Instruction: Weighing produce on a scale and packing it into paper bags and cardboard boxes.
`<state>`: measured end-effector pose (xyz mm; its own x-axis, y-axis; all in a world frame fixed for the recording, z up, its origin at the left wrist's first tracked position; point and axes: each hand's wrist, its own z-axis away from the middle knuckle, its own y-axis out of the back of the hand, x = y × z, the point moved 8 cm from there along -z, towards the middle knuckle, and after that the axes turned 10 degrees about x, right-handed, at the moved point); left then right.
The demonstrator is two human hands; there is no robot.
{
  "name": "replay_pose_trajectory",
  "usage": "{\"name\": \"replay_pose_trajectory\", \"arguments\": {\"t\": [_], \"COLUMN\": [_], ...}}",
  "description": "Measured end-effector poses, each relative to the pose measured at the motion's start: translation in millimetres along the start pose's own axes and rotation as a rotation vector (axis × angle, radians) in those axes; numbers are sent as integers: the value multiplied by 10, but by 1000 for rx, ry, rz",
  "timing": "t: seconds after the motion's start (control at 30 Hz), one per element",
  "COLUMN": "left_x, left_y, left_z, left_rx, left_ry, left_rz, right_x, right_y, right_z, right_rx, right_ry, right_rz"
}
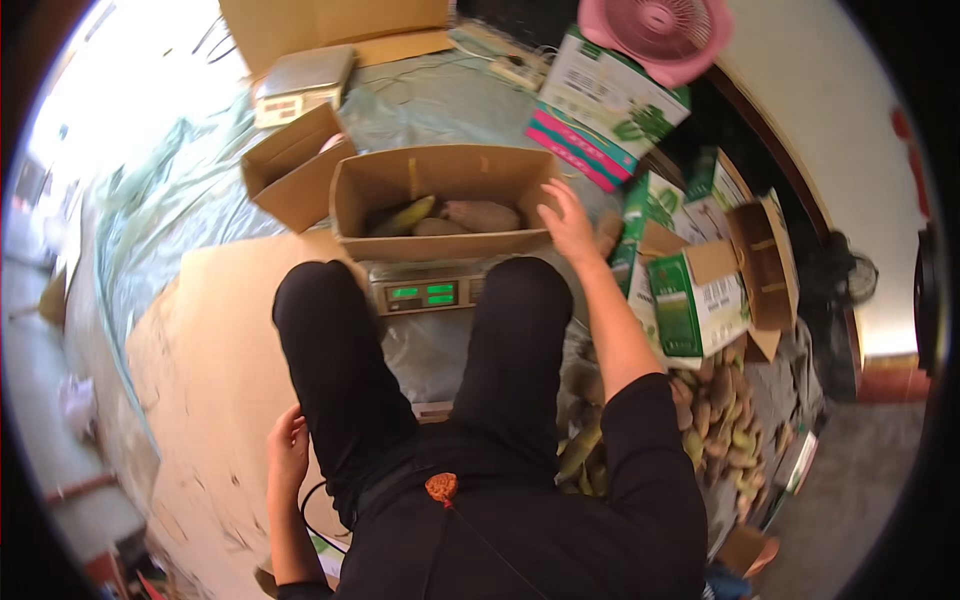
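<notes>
An open cardboard box (450, 247) stands on a digital scale (425, 292) with a lit green display, between my knees. Inside it lie several long, plump tubers, brownish-pink ones (482, 215) and a yellow-green one (408, 215). My right hand (570, 225) is at the box's right end, fingers apart and fingertips over the rim; whether they touch it, I cannot tell. Beside my left thigh hangs my left hand (288, 450), its fingers loosely bent and partly hidden, with nothing seen in them.
A smaller open carton (295, 165) and a second scale (305, 82) are ahead on the left. Green-and-white cartons (700, 300) stand at the right, near a pile of similar tubers (725, 420). A pink fan (660, 35) tops another carton (610, 100). Flat cardboard (220, 350) covers floor at left.
</notes>
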<state>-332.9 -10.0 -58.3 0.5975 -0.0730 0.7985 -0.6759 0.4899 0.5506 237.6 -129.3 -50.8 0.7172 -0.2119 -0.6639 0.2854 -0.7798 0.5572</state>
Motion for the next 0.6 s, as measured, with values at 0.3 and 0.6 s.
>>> {"name": "replay_pose_trajectory", "arguments": {"t": [0.3, 0.6], "left_x": [1805, 2335], "left_y": [-190, -892], "left_z": [-247, -576], "left_rx": [256, 296], "left_ry": [-560, -882], "left_rz": [-219, -732], "right_x": [837, 1503], "right_y": [755, 2033], "right_z": [1265, 1995], "right_rx": [293, 539], "right_ry": [-624, -665], "right_rz": [-30, 269]}}
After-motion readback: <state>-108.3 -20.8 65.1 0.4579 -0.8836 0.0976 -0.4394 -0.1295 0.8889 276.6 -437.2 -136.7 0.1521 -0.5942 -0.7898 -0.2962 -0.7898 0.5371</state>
